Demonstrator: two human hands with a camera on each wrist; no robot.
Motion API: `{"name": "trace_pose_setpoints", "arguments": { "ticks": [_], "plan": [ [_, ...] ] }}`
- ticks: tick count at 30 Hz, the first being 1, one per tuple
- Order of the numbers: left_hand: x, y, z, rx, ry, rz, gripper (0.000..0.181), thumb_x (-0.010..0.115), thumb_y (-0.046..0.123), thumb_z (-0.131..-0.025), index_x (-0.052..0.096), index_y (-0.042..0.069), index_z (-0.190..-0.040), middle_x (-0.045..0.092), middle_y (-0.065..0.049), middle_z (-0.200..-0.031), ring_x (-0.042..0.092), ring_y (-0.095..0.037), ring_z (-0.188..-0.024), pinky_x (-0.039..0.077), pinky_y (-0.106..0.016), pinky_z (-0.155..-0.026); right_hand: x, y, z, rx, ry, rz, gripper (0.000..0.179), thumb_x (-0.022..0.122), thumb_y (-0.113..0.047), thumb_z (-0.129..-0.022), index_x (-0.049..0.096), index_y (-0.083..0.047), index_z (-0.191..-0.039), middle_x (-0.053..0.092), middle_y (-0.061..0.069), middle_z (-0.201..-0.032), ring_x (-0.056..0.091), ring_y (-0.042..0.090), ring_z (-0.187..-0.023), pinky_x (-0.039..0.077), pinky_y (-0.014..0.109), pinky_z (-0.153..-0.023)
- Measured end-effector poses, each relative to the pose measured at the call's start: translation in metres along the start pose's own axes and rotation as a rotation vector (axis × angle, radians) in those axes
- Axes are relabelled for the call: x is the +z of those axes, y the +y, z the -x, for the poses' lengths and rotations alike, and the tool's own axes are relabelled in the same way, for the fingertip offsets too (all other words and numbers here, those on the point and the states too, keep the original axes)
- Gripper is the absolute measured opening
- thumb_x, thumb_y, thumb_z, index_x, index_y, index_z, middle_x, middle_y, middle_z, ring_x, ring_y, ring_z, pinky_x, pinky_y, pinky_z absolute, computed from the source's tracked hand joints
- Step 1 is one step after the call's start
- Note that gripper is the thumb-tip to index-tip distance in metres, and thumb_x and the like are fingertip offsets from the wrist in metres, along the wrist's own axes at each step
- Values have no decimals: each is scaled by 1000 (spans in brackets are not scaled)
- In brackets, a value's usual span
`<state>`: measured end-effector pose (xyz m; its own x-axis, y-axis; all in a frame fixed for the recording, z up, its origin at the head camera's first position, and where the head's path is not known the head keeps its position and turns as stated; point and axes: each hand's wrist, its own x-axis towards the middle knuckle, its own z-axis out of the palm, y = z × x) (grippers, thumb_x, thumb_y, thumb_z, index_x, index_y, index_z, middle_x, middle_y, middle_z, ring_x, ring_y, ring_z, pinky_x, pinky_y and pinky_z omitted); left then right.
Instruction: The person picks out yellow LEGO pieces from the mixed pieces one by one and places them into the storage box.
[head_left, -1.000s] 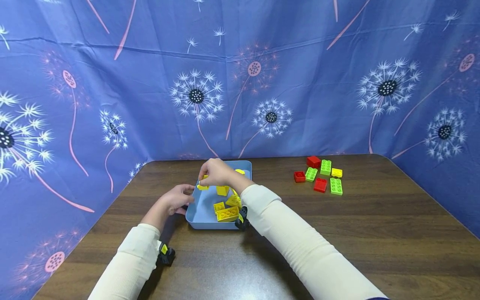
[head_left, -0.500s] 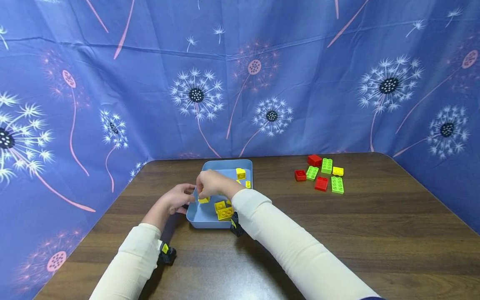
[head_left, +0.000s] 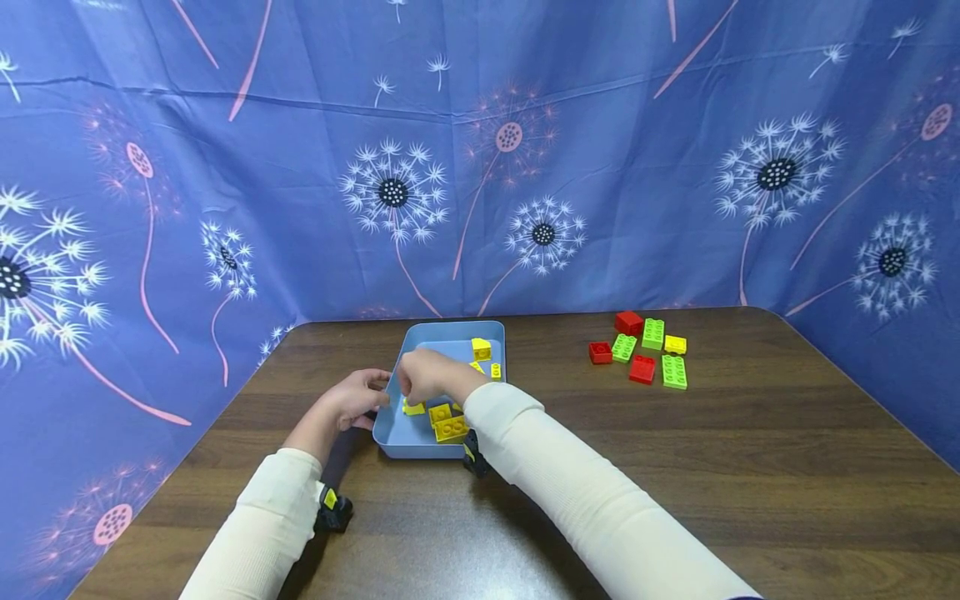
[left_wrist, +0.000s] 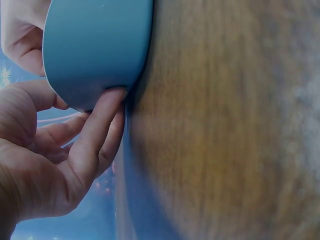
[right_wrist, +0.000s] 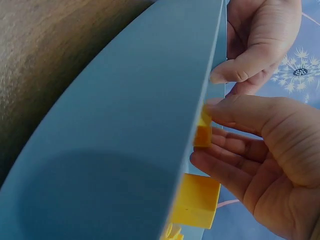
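A blue plastic tray (head_left: 420,451) holds several yellow toy building bricks (head_left: 452,429). My left hand (head_left: 352,398) grips its left wall; in the left wrist view the thumb hooks over the rim and the fingers (left_wrist: 92,135) press the outside. Inside the tray, my right hand (head_left: 431,375) pinches a small yellow brick (right_wrist: 203,132) between thumb and fingers, low near the left wall. Below it in the right wrist view sits a larger yellow brick (right_wrist: 197,197). The right hand and forearm hide part of the tray.
On the brown wooden table (head_left: 750,433), right of the tray, lie loose red bricks (head_left: 642,369), green bricks (head_left: 674,372) and one yellow brick (head_left: 676,344). A blue dandelion-patterned cloth (head_left: 637,208) hangs behind the table.
My right hand has brought the small yellow brick down and nearer me inside the tray, then slightly to the right. The left hand stays at the left wall.
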<state>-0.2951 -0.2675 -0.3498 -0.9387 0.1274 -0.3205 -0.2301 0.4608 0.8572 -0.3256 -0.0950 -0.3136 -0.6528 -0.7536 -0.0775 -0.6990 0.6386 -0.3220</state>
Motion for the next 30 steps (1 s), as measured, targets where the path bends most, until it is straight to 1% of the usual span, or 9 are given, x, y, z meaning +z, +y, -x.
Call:
{"name": "trace_pose_setpoints", "arguments": {
  "ticks": [6, 14, 18, 22, 25, 30],
  "plan": [
    [0, 2, -1, 3, -3, 16, 63, 49, -3, -87, 32, -3, -147, 48, -25, -128, 57, -30, -99, 58, -45, -72, -4, 2, 2, 7, 18, 3, 5, 74, -9, -85, 72, -8, -89, 65, -3, -83, 59, 11, -77, 50, 22, -68],
    [1, 2, 0, 2, 1, 26, 61, 48, -3, -88, 32, -3, -147, 47, -27, -130, 58, -30, -98, 58, -46, -73, -16, 9, 8, -30, 56, 48, 15, 74, -11, -84, 74, -5, -98, 66, -2, -89, 58, 12, -83, 49, 24, -76],
    [2, 1, 0, -1, 20, 26, 61, 49, -4, -87, 34, -3, -146, 45, -27, -133, 57, -28, -94, 58, -45, -73, -22, 10, 15, -27, 65, 49, 18, 73, -11, -84, 74, -6, -101, 67, 0, -96, 59, 13, -89, 50, 27, -81],
    [2, -1, 0, -1, 31, 21, 61, 50, -3, -86, 35, -3, -145, 46, -27, -134, 56, -28, -95, 58, -46, -73, -28, 11, 23, -29, 83, 28, 17, 73, -11, -84, 74, -7, -100, 69, 3, -101, 61, 15, -98, 50, 29, -88],
    [3, -1, 0, 11, 24, 11, 61, 50, -3, -85, 35, -4, -145, 45, -28, -133, 57, -30, -98, 58, -47, -74, -32, 13, 29, -38, 97, 30, 16, 74, -14, -84, 73, -8, -99, 70, 4, -102, 61, 17, -100, 50, 29, -90],
    [4, -1, 0, 6, 36, 16, 61, 50, -4, -85, 36, -4, -144, 46, -27, -131, 56, -30, -97, 58, -48, -74, -37, 17, 40, -68, 104, 30, 20, 75, -14, -84, 72, -6, -102, 69, 7, -104, 61, 21, -102, 50, 31, -90]
  ]
}}
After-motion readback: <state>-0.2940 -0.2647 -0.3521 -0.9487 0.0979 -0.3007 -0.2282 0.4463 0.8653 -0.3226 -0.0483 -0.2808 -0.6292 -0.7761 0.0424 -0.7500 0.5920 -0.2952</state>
